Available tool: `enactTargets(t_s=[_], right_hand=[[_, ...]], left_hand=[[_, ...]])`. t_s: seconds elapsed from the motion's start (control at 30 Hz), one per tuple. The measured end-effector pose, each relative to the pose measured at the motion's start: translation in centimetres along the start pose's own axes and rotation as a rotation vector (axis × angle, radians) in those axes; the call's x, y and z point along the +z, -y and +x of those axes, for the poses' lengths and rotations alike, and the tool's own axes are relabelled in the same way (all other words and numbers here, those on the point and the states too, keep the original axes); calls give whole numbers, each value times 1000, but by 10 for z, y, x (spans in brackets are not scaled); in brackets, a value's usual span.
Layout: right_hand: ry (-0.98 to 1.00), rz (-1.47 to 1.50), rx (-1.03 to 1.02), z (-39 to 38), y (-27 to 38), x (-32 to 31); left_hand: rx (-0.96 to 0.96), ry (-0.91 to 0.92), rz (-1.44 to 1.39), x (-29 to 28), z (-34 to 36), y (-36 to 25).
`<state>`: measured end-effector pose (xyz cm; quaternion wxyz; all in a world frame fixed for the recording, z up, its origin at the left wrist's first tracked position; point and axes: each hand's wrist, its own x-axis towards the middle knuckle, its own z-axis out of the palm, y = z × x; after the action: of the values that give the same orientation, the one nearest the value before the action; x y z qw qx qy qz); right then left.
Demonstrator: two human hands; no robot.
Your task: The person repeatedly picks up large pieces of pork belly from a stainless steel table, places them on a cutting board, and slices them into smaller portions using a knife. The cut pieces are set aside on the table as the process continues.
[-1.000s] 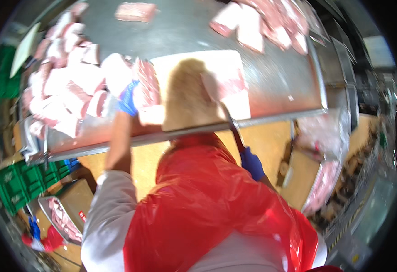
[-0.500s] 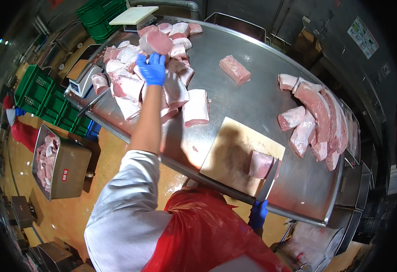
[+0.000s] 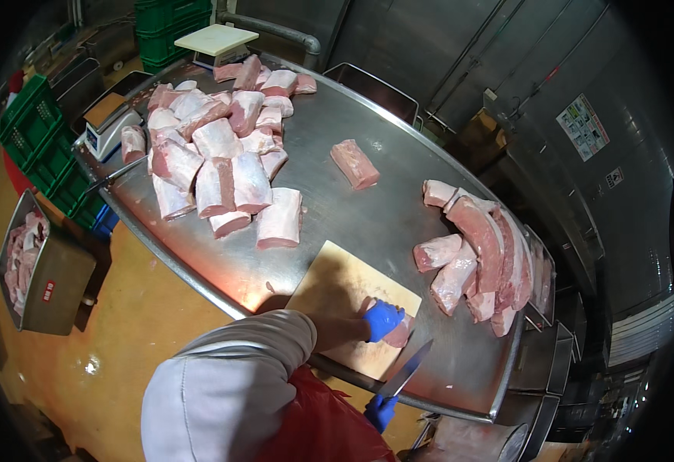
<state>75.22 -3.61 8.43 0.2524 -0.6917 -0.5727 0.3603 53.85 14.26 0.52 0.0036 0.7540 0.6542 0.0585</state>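
My left hand [image 3: 384, 320], in a blue glove, rests over a chunk of pork [image 3: 400, 332] and grips it. That meat lies on the pale cutting board [image 3: 329, 269] at the table's near edge; the hand hides much of it. In my blue-gloved right hand [image 3: 381, 413] is a long knife [image 3: 412, 366], its handle inside closed fingers. The blade points up and to the right, just off the board's right side and apart from the meat. A single pork block [image 3: 355, 164] lies alone beyond the board.
A heap of cut pork pieces [image 3: 217, 138] covers the table's left part. Long pork loins [image 3: 479, 231] are piled at the right. Scales [image 3: 112, 132] stand at the left edge, near a steel rod [image 3: 114, 177]. Green crates [image 3: 36, 123] and a steel meat bin [image 3: 56, 269] stand left of the table.
My left hand has come back from the meat heap to the chunk on the board and taken hold of it. The knife has moved slightly away from that chunk. The view has shifted.
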Motion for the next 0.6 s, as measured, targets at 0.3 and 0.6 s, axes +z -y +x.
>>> enactTargets(t_s=[0.3, 0.6], right_hand=[[-145, -82, -102, -5, -45, -4], [81, 78, 70, 11, -40, 2]], left_hand=[[-606, 6, -1886, -42, -86, 123], [-132, -819, -2515, -250, -110, 378]])
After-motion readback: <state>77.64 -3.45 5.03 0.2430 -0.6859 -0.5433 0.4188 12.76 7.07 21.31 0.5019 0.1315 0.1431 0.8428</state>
